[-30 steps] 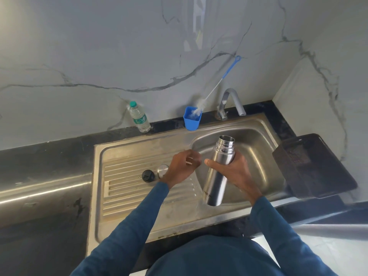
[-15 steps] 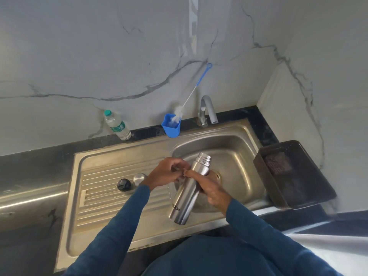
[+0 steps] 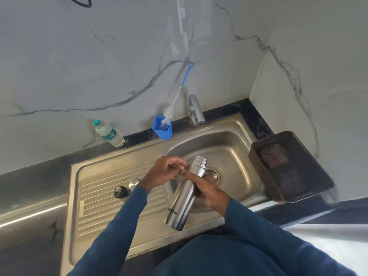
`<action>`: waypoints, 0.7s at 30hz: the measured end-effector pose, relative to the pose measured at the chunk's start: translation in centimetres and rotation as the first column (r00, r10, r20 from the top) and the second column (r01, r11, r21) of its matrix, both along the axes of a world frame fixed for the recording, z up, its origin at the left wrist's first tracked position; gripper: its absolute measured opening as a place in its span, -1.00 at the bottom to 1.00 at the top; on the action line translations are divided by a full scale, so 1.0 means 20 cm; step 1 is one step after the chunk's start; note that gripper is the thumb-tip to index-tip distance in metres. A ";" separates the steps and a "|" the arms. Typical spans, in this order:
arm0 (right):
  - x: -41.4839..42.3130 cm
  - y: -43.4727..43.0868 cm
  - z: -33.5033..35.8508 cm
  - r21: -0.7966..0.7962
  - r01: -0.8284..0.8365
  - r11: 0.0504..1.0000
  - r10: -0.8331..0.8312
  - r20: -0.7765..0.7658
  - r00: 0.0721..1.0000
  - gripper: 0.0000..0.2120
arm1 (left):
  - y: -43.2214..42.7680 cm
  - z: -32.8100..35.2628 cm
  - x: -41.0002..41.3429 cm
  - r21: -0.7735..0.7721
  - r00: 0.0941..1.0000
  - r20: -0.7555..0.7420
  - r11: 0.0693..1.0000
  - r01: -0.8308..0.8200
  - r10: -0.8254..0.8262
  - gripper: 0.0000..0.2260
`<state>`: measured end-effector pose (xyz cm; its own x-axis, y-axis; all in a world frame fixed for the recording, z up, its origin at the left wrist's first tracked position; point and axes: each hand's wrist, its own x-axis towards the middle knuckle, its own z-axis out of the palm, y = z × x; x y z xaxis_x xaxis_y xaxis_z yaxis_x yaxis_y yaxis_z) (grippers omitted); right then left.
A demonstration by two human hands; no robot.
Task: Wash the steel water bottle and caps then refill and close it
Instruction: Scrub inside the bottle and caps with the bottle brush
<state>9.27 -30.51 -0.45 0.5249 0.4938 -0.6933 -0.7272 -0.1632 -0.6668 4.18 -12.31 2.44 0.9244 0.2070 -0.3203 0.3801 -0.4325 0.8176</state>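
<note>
Since the earlier frames: cylindrical brushed-steel water bottle (image 3: 184, 193) tipped further over the basin, its open threaded mouth now pointing up and away towards the drain; left hand (image 3: 164, 173) drawn in from the drainboard side to the bottle's neck.

Item 1, steel bottle. Uncapped, held in the air above the near edge of the stainless-steel sink (image 3: 247, 156). Long axis slanted: base low and near the person's body, mouth high and far, leaning right.

Item 2, right hand (image 3: 211, 193). Fingers wrapped round the bottle's middle from the right side, thumb across the front; bears the full weight. Forearm comes in from lower right.

Item 3, left hand. Fingers loosely curled, tips just beside the neck on its left; whether they pinch something small or merely touch the steel cannot be told. Nearer hand to the mouth.

Item 4, round black inner cap (image 3: 119, 191) and domed steel outer cap (image 3: 134, 183). Side by side on the ribbed drainboard, left of the left wrist, apart from the bottle.

Item 5, blue-handled white-bristled bottle brush (image 3: 177, 96). Standing in a blue plastic cup (image 3: 162, 130) behind the basin, left of the chrome tap (image 3: 196, 110).

Judgement: washing not yet begun; bottle mouth lies well short of the tap.
</note>
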 end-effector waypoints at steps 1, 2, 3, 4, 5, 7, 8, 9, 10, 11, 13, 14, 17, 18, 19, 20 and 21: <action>0.00 0.01 0.00 0.009 -0.001 1.000 0.001 -0.007 1.000 -0.55 | 0.01 0.00 0.00 0.001 1.000 -0.005 1.000 -0.001 0.001 -0.78; 0.00 0.01 0.00 0.019 -0.001 1.000 0.001 -0.015 1.000 -0.58 | 0.01 0.00 0.00 0.000 1.000 -0.007 1.000 -0.001 0.001 -0.78; 0.00 0.01 0.01 0.029 0.002 1.000 -0.001 -0.027 1.000 -0.61 | 0.02 0.01 0.00 0.003 1.000 -0.010 1.000 0.002 -0.002 -0.78; 0.00 0.02 0.01 0.040 0.004 0.999 -0.002 -0.039 0.999 -0.63 | 0.03 0.01 0.00 0.006 1.000 -0.011 1.000 0.008 -0.008 -0.79; 0.00 0.02 0.01 0.049 0.006 0.999 -0.003 -0.048 0.999 -0.64 | 0.04 0.01 0.00 0.009 1.000 -0.011 1.000 0.015 -0.015 -0.80; -0.01 0.04 0.01 0.054 0.016 0.998 -0.013 -0.054 0.998 -0.63 | 0.05 0.02 0.00 0.012 1.000 -0.010 1.000 0.017 -0.017 -0.81; -0.01 0.05 0.00 0.053 0.025 0.998 -0.022 -0.058 0.998 -0.63 | 0.05 0.02 0.00 0.011 1.000 -0.013 1.000 0.013 -0.013 -0.80; -0.01 0.05 0.00 0.053 0.030 0.998 -0.027 -0.064 0.998 -0.62 | 0.05 0.03 0.00 0.010 1.000 -0.016 1.000 0.010 -0.009 -0.80; -0.02 0.06 -0.01 0.054 0.029 0.998 -0.025 -0.070 0.997 -0.60 | 0.05 0.03 0.00 0.009 1.000 -0.018 1.000 0.007 -0.007 -0.80; -0.02 0.06 -0.01 0.055 0.026 0.998 -0.022 -0.078 0.997 -0.58 | 0.05 0.03 0.00 0.007 1.000 -0.017 1.000 0.006 -0.006 -0.80; -0.02 0.07 -0.01 0.058 0.029 0.998 -0.023 -0.092 0.996 -0.58 | 0.06 0.03 0.00 0.006 1.000 -0.013 1.000 0.005 -0.005 -0.81; -0.02 0.07 -0.01 0.060 0.030 0.998 -0.025 -0.095 0.995 -0.58 | 0.06 0.03 0.00 0.005 1.000 -0.012 1.000 0.004 -0.004 -0.81; -0.02 0.08 -0.01 0.062 0.040 0.997 -0.034 -0.094 0.995 -0.57 | 0.06 0.03 0.00 -0.007 1.000 -0.015 1.000 -0.006 0.006 -0.81; -0.01 0.08 -0.01 0.062 0.044 0.997 -0.038 -0.096 0.995 -0.57 | 0.06 0.03 0.00 -0.009 1.000 -0.015 1.000 -0.007 0.006 -0.81; -0.01 0.08 -0.01 0.060 0.046 0.997 -0.040 -0.099 0.994 -0.57 | 0.05 0.03 0.00 -0.011 1.000 -0.012 1.000 -0.005 0.005 -0.81; -0.01 0.08 -0.01 0.058 0.045 0.997 -0.039 -0.102 0.994 -0.56 | 0.05 0.03 0.00 -0.012 1.000 -0.011 1.000 -0.006 0.005 -0.80; -0.01 0.07 0.00 0.056 0.042 0.998 -0.036 -0.104 0.994 -0.57 | 0.05 0.03 0.00 -0.013 1.000 -0.010 1.000 -0.008 0.008 -0.80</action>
<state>9.07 -29.04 -0.44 0.4725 0.5149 -0.7153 -0.7972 -0.0964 -0.5960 4.17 -11.33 3.14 0.9196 0.2098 -0.3320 0.3914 -0.4192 0.8192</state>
